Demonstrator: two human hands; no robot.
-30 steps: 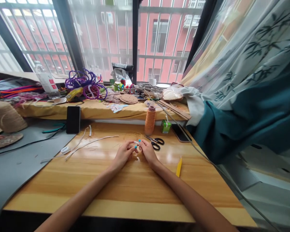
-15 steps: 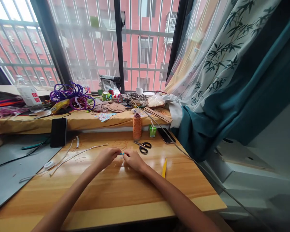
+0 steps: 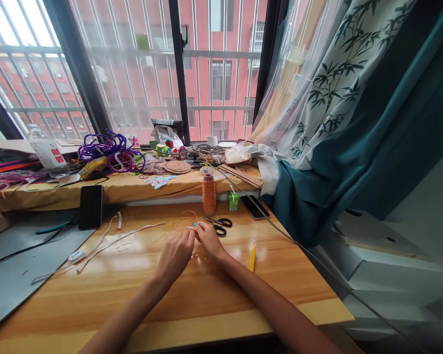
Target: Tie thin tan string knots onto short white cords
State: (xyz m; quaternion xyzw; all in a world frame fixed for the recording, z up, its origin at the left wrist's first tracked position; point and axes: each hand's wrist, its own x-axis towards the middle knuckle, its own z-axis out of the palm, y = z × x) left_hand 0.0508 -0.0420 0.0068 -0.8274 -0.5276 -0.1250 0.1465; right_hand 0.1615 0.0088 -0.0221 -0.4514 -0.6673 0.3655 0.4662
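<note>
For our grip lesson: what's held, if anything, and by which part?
It cannot be told; the left hand and right hand hide anything between them.

Both hands (image 3: pixel 192 242) meet, fingertips pinched close together.

Barred window (image 3: pixel 143 73) above a wooden table (image 3: pixel 192 295), teal curtain (image 3: pixel 317 196) at the right.

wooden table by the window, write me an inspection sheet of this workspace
surface: wooden table, glossy, with scattered thread scraps
things: orange thread cone upright; scissors near the right hand; yellow tool to their right
clutter: purple cord bundle and craft bits along the ledge
hands: left hand and right hand together; anything held too small to tell
cables: grey cable at right, dark cable at left
surroundings: barred window, teal curtain
</note>
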